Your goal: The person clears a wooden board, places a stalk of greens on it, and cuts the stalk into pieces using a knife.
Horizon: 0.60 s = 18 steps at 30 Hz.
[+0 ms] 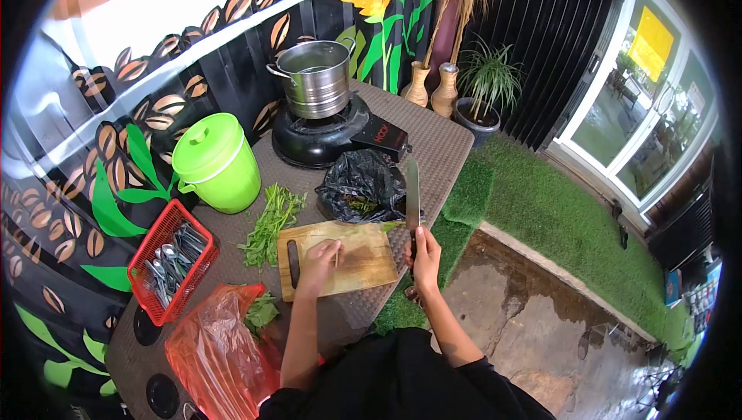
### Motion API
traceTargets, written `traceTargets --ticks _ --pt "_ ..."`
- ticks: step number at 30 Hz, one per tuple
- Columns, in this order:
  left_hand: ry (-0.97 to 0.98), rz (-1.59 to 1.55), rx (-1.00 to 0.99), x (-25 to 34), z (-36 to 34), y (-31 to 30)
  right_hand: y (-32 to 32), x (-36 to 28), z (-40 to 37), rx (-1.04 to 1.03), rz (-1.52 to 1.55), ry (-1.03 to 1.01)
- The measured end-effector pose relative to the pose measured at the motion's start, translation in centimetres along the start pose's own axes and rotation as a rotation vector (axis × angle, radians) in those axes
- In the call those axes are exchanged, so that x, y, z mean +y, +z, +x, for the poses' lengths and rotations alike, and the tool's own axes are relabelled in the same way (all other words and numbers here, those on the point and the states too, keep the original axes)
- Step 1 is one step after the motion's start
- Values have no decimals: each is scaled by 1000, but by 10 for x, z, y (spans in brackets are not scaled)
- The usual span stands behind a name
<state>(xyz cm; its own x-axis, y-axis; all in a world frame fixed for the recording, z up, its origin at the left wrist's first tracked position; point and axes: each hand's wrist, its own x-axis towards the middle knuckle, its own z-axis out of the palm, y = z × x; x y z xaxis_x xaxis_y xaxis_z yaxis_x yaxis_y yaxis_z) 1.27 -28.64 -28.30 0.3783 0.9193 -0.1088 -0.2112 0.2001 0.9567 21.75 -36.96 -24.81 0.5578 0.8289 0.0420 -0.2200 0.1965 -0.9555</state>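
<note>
My right hand [424, 258] is closed round the handle of a large kitchen knife [413, 188], its blade pointing up and away, just off the right edge of a wooden cutting board [359, 274]. Over the left part of that board is my left hand [318, 265], fingers curled together; whatever they may hold is too small or hidden to name. Cut green leafy stems [273, 223] lie in a heap left of the board. Touching the board's far side, a black plastic bag [357, 180] gapes, with bits of green inside.
A steel pot [313, 80] stands on a black portable gas stove [321, 138] at the back. On the left are a lidded green bucket [220, 169] and a red basket [139, 273] of cutlery. A red plastic bag [220, 350] with leaves [261, 312] lies near my body.
</note>
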Motion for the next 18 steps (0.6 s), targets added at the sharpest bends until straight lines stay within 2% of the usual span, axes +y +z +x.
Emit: traceTargets --ticks 2,4,7,9,10,12,14,16,18 --pt "-51 231 89 7 -4 -20 1 0 2 -11 -3 21" --pt "-52 253 67 -18 8 -49 3 3 3 -18 -7 42" --pt "-29 401 142 -28 8 -58 13 5 -1 -224 -90 250" --pt "96 776 354 -30 8 -57 23 5 -7 -361 -59 375" --pt "96 774 356 -31 7 -56 29 4 -10 -423 -57 450" --pt "272 687 429 -30 6 -51 37 15 -10 -499 4 525" --pt "228 647 377 -24 3 -49 44 27 -8 -524 152 680" --pt "187 609 322 -25 0 -52 43 47 -1 -507 66 700" --pt "329 979 305 -32 0 -57 32 71 2 -529 -150 575"
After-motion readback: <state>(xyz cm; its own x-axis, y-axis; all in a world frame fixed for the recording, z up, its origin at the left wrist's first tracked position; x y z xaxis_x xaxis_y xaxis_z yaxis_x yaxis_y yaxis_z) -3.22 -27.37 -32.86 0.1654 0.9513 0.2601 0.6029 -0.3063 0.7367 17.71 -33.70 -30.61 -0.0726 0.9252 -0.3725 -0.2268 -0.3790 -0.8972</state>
